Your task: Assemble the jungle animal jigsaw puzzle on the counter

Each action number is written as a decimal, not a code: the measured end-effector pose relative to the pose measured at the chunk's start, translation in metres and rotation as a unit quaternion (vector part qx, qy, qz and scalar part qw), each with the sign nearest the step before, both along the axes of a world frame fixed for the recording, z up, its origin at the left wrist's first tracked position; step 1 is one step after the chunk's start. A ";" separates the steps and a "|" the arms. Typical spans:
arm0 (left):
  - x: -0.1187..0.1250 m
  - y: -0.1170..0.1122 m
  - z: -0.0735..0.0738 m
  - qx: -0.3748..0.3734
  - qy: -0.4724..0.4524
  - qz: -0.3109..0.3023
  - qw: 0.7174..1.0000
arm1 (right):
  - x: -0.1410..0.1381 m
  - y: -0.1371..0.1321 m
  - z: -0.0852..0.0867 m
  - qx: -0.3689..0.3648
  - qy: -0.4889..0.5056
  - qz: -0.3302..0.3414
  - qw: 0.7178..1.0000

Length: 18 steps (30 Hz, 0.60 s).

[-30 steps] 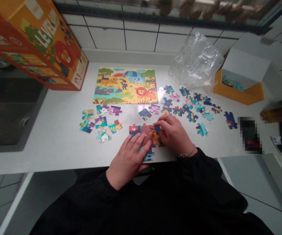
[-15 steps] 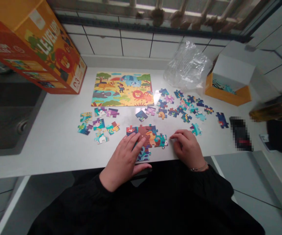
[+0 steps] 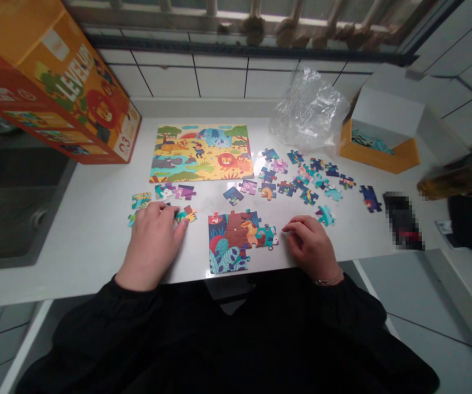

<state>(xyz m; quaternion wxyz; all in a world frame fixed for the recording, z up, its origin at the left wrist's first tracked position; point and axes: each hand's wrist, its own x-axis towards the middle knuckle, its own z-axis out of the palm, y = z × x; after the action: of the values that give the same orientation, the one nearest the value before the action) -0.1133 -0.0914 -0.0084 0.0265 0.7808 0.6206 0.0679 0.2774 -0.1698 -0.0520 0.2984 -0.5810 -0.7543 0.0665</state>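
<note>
Palm-down left hand (image 3: 150, 243) on white countertop (image 3: 83, 268)

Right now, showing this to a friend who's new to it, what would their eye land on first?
The big orange box at the upper left grabs attention, with the bright animal puzzle picture just beside it. Nearer the camera, a part-built puzzle lies between the left hand, which is over some loose pieces, and the right hand.
</note>
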 end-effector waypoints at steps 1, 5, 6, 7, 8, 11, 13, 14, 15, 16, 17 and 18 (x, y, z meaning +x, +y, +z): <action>-0.001 0.002 -0.002 0.000 -0.002 -0.002 1.000 | 0.000 0.000 0.000 -0.001 0.000 -0.001 1.000; -0.007 0.010 -0.003 -0.013 -0.018 -0.006 1.000 | 0.000 0.000 0.000 -0.003 0.001 -0.001 1.000; -0.008 0.012 -0.002 -0.018 -0.026 -0.004 0.999 | 0.000 0.001 0.001 -0.003 0.002 -0.001 1.000; -0.009 0.014 0.001 -0.022 -0.037 -0.001 0.999 | 0.000 0.001 0.001 -0.002 0.002 -0.002 1.000; -0.010 0.015 0.003 -0.023 -0.053 0.004 0.998 | -0.001 0.001 0.001 -0.002 0.002 -0.003 1.000; -0.009 0.013 0.012 -0.030 -0.122 0.037 0.991 | -0.002 0.001 0.002 0.000 0.000 -0.006 1.000; -0.004 0.007 0.015 -0.046 -0.181 0.063 0.980 | -0.002 0.001 0.001 0.002 -0.001 -0.006 1.000; -0.001 0.003 0.015 -0.059 -0.216 0.071 0.972 | -0.002 0.001 0.001 0.004 -0.001 -0.006 1.000; 0.005 -0.002 0.014 -0.077 -0.257 0.076 0.960 | -0.001 0.001 0.001 0.007 0.000 -0.006 1.000; 0.011 -0.008 0.013 -0.099 -0.303 0.077 0.945 | -0.001 0.001 0.001 0.012 0.001 -0.006 1.000; 0.019 -0.015 0.010 -0.128 -0.355 0.074 0.923 | -0.001 0.000 0.002 0.021 0.004 -0.006 1.000; 0.029 -0.022 0.008 -0.164 -0.403 0.071 0.897 | -0.001 -0.001 0.003 0.033 0.007 -0.005 0.999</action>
<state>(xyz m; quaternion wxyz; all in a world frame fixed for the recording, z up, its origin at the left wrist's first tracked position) -0.0846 -0.1134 0.0000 0.3977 0.6249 0.6126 0.2758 0.2766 -0.1707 -0.0490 0.3231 -0.5740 -0.7511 0.0449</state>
